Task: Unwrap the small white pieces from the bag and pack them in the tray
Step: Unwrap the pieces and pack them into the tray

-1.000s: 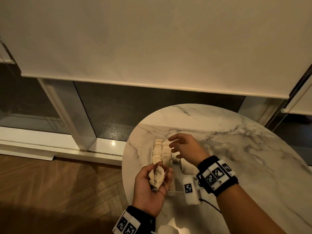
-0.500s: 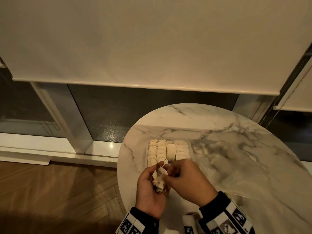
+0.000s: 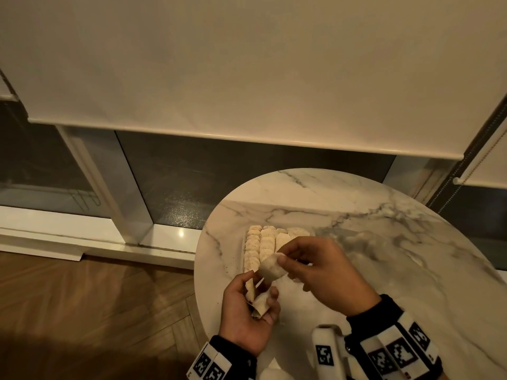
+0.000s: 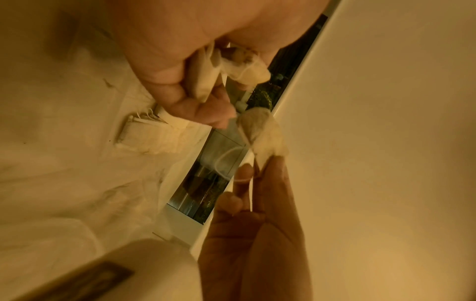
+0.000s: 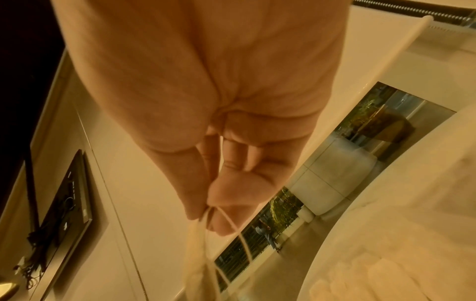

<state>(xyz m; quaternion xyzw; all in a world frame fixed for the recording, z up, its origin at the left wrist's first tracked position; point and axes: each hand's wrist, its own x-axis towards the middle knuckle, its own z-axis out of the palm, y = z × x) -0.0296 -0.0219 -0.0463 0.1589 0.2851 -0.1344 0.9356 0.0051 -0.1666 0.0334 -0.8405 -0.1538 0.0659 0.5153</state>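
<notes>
- Right hand [image 3: 326,272] pinches white piece [image 3: 270,267] at fingertips, above tray [image 3: 244,250].
- Left hand [image 3: 247,311] grip closed round wrappers [image 3: 256,300], just below the piece.

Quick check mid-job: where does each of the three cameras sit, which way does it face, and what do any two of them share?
Head: on the head, facing forward and down at the marble table and tray; shows the left hand and right hand, wristbands.
Left wrist: along the left palm toward the fingers gripping wrappers; right hand opposite.
Right wrist: along the right palm to fingers pinching the white piece; window behind.
Shared: head and left wrist both show the white piece and the tray rows.
</notes>
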